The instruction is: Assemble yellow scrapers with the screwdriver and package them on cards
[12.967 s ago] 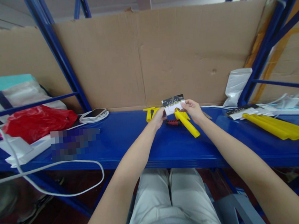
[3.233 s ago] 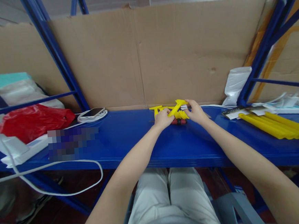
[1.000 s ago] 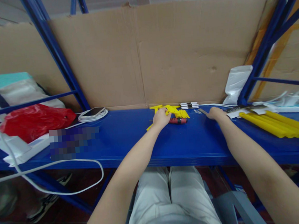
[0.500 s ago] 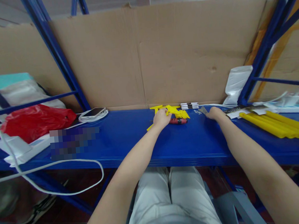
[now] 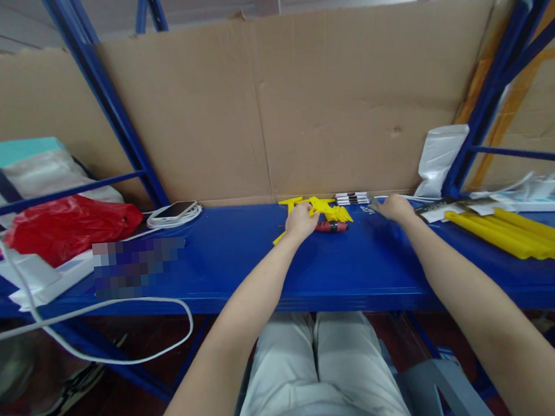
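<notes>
My left hand is closed over a yellow plastic piece at the back of the blue table. More yellow plastic pieces lie in a pile just to its right. In front of that pile is a red and black screwdriver, partly behind my hand. My right hand pinches a small greyish clear bag, its contents too small to make out. Tiny silvery parts, perhaps screws, are scattered beside the bag. Behind them lie white pieces with black bands.
Yellow tubes and white packaging lie at the right. A phone rests on a coiled white cable at the left, beyond a red plastic bag. A cardboard panel closes off the table's back, between blue posts.
My right hand has moved slightly left with the small clear bag, closer to the tiny parts. My left hand stays on the yellow piece. The view has shifted slightly.
</notes>
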`<move>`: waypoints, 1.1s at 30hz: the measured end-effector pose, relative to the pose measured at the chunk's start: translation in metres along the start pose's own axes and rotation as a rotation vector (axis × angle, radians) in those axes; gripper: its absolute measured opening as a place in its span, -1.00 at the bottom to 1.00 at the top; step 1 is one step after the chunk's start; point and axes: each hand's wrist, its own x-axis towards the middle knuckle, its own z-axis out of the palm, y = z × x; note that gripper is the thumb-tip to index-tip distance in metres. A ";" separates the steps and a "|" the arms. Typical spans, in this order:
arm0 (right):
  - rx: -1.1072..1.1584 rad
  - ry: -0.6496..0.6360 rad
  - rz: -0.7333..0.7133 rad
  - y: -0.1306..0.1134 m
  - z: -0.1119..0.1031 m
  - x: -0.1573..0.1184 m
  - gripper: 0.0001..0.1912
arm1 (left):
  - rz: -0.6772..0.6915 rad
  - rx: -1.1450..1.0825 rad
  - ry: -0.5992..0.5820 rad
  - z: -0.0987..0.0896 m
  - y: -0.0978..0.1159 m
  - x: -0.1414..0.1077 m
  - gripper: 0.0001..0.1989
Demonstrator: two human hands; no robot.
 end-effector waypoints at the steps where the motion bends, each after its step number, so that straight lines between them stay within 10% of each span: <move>1: 0.013 -0.007 0.047 -0.009 -0.004 -0.004 -0.66 | -0.001 -0.003 0.001 0.000 0.000 0.000 -0.77; 11: 0.645 -0.143 -0.068 -0.077 -0.010 -0.042 -0.83 | 0.079 -0.008 -0.002 0.000 0.001 0.000 -0.75; 33: 1.083 -0.429 0.094 -0.098 -0.010 -0.059 -0.83 | 0.211 -0.036 0.046 0.003 0.003 0.000 -0.77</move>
